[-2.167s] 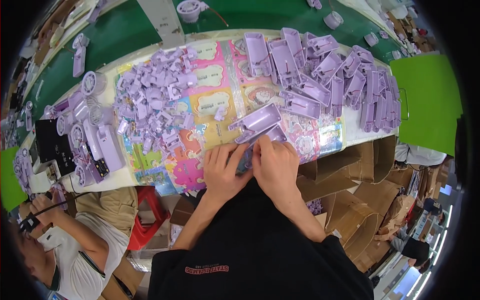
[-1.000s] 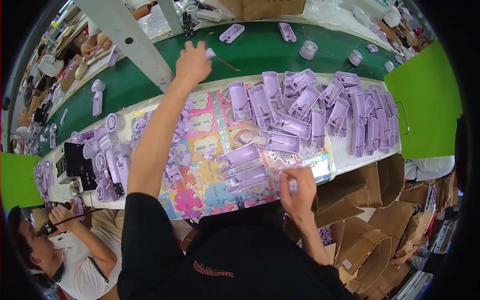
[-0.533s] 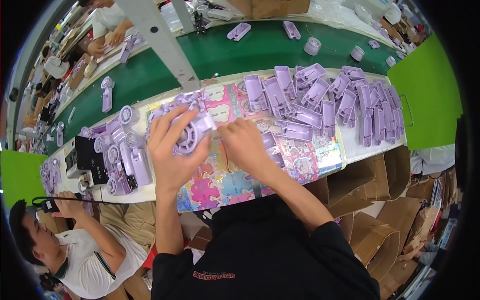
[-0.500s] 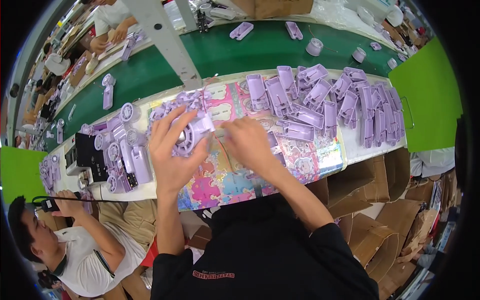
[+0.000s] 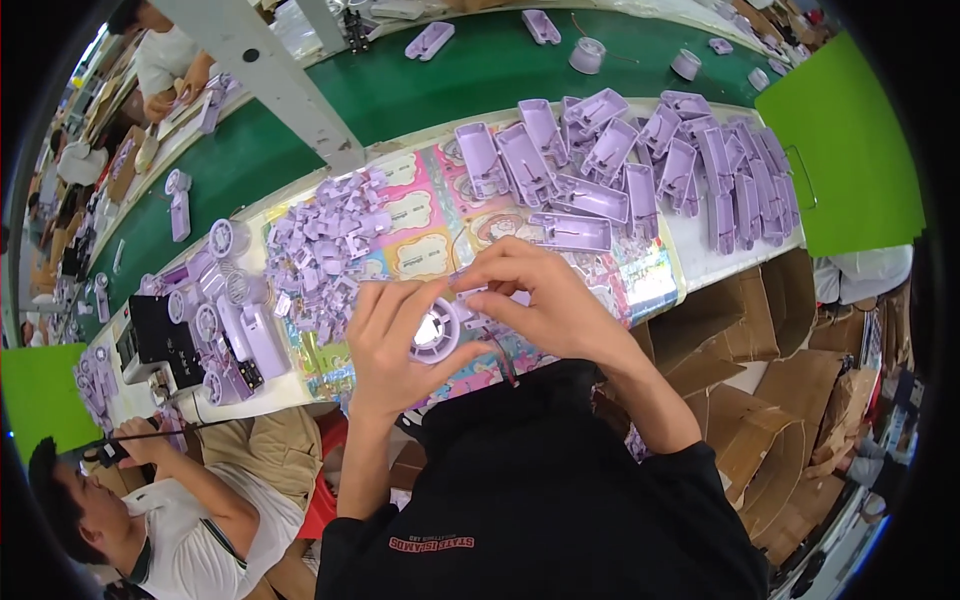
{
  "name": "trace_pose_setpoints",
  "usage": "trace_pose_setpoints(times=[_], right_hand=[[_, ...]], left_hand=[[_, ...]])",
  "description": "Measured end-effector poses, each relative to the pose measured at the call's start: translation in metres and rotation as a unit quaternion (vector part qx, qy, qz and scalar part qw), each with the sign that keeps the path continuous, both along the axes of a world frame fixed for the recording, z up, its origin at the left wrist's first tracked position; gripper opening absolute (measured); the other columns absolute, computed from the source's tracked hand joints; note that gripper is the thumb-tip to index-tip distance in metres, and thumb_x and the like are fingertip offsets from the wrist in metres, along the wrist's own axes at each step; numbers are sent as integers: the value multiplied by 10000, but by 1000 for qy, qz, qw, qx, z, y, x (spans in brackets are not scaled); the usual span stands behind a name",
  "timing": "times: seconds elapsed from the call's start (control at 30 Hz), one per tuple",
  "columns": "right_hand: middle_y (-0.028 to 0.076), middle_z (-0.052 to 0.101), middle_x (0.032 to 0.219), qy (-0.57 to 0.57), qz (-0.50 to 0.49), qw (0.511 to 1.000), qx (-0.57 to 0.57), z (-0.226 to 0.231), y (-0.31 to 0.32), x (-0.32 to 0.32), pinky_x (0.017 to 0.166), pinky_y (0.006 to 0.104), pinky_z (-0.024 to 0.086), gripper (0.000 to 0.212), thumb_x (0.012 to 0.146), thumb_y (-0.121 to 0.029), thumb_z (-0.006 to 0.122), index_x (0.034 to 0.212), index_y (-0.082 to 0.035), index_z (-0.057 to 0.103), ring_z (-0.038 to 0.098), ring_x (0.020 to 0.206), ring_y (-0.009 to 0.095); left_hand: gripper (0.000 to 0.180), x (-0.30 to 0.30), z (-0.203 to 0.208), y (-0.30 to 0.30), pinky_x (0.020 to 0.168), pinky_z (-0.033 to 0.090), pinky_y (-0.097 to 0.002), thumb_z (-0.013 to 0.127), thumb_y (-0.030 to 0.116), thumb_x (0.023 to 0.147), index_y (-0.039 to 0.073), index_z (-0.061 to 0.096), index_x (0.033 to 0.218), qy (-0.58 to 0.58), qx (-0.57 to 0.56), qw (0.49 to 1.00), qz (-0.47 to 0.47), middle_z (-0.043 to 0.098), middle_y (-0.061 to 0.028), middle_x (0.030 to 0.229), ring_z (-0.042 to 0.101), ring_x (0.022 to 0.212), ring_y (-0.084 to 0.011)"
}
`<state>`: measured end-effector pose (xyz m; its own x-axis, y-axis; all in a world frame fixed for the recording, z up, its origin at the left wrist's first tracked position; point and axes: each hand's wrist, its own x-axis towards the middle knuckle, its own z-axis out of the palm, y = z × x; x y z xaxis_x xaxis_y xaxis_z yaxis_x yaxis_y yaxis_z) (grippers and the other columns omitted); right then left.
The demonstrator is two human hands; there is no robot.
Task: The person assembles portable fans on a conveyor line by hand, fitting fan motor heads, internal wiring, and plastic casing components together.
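Observation:
My left hand (image 5: 383, 348) curls around a round purple fan head (image 5: 432, 332) with a ribbed rim and a shiny centre. At the fan head's side, my right hand (image 5: 548, 302) brings thumb and fingers together in a pinch; whatever lies between the fingertips is mostly hidden. A thin reddish wire (image 5: 506, 366) hangs below the right hand. Left of my hands lies a heap of small purple plastic parts (image 5: 325, 235). Beyond the right hand, several long purple handle shells (image 5: 592, 198) are spread over the patterned mat (image 5: 420, 215).
A green conveyor belt (image 5: 400, 95) runs behind the table, with loose purple parts on it. A metal post (image 5: 270, 75) rises at its edge. Assembled purple fans (image 5: 262, 340) and a black box (image 5: 168, 335) stand at left, near a seated co-worker (image 5: 190, 490). Cardboard boxes (image 5: 745, 400) lie at right.
Both hands have come nearer to my body and the fan head with them, baring the small-parts heap. My right hand has closed in beside the fan head. The view has shifted.

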<state>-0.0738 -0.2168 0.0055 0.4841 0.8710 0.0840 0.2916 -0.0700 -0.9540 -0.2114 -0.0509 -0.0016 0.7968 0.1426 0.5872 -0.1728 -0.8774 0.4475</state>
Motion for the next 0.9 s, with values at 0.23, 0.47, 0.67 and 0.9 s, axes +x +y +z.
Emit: trace_pose_setpoints(times=[0.23,0.47,0.67,0.9], right_hand=[[110,635,799,137,-33,990,-12,-15,-2,-14,672,319,499,298,980,-110,666,1225,-2,534,616,695,183],[129,650,894,57,-80,995,35,-17,-10,-28,661,340,507,392,958,-108,710,1257,-7,478,646,742,211],[156,690,1005,-5,-74,997,-10,-3,-18,-34,755,358,541,384,927,-89,732,1256,19,566,670,831,260],[99,693,1064,195,-40,980,-6,-3,-39,-39,889,293,542,340,938,-35,717,1253,45,618,655,974,124]], left_hand=[[626,-3,-7,-16,740,480,-387,947,410,594,47,722,1051,-12,16,1000,16,671,-64,980,583,869,-278],[365,-10,-13,-30,970,482,-381,810,200,839,23,665,1124,-27,-270,961,-45,656,-123,1102,629,1083,-288],[214,-7,-28,-29,899,491,-313,695,42,890,-14,696,1097,83,-458,885,-35,658,-129,1089,646,1014,-216],[167,-14,-32,-43,879,474,-312,704,32,857,-28,696,1013,26,-437,896,-77,628,-118,1014,616,973,-207]])
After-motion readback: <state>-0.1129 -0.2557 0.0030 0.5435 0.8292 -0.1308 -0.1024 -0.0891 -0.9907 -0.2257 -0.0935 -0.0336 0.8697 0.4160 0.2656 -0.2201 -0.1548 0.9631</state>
